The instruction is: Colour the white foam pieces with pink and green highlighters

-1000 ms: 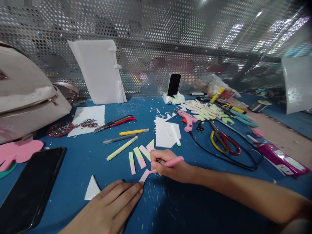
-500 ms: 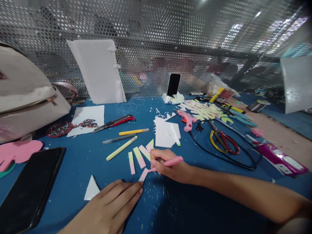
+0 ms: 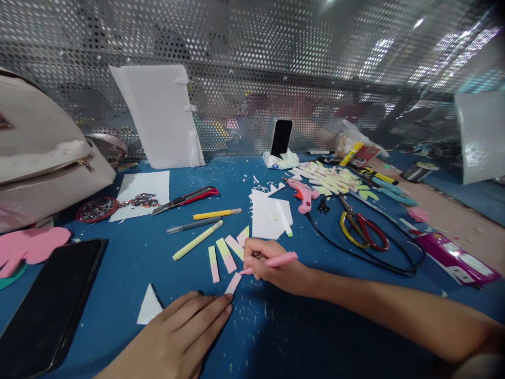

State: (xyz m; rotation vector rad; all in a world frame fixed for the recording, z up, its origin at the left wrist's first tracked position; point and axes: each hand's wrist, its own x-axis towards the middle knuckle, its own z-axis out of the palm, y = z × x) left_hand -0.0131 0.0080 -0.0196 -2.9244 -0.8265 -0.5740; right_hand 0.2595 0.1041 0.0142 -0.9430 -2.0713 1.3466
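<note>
My right hand (image 3: 266,263) grips a pink marker (image 3: 281,259), its tip touching the upper end of a small pink paper strip (image 3: 234,282). My left hand (image 3: 185,326) lies flat, palm down, fingers stretched out, with fingertips pressing the strip's lower end against the blue table. Just beyond the strip, several yellow-and-pink strips (image 3: 225,255) are fanned out, one partly behind my right hand. Left of them lie a pale yellow marker (image 3: 198,240), a grey marker (image 3: 189,226) and an orange marker (image 3: 216,214). A white paper triangle (image 3: 150,305) sits beside my left hand.
A red utility knife (image 3: 189,199) lies at back left, near a black phone (image 3: 51,305) and a bag (image 3: 47,152). To the right are a pink glue gun (image 3: 303,193) with its cord, scissors (image 3: 361,229), a pile of coloured strips (image 3: 331,178) and a purple case (image 3: 457,258).
The pink marker's tip has shifted very slightly along the strip's upper end. My left hand stays in place, and the view has moved only a little.
</note>
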